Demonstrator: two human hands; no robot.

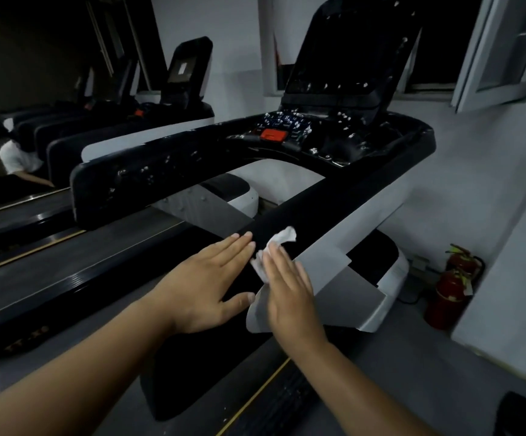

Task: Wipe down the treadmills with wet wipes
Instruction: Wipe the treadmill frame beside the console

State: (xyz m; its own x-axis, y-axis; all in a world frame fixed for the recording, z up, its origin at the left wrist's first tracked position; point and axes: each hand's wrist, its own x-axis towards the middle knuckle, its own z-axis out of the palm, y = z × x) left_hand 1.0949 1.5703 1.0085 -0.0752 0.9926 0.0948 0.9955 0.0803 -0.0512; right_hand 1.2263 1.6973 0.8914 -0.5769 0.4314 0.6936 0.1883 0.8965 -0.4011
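1. Head view: the nearest treadmill [334, 146] fills the middle of the picture. Its dark console [350, 51] stands upright at the far end, with a red button [273, 134] below it.
2. The wet wipe [282, 237] is white and crumpled. It lies on top of the black right handrail [305, 209] of this treadmill, at the end nearer to the person.
3. The right hand [290, 294] lies flat on the wipe with straight fingers together and presses it on the handrail. It does not curl around it.
4. The left hand [211, 284] is also flat, with straight fingers and the thumb spread. It rests on the same handrail just beside the wipe and holds nothing.
5. A second treadmill [186, 73] stands to the left.
6. Two red fire extinguishers [447, 297] stand on the floor [413, 372] by the right wall, under a window [507, 51].
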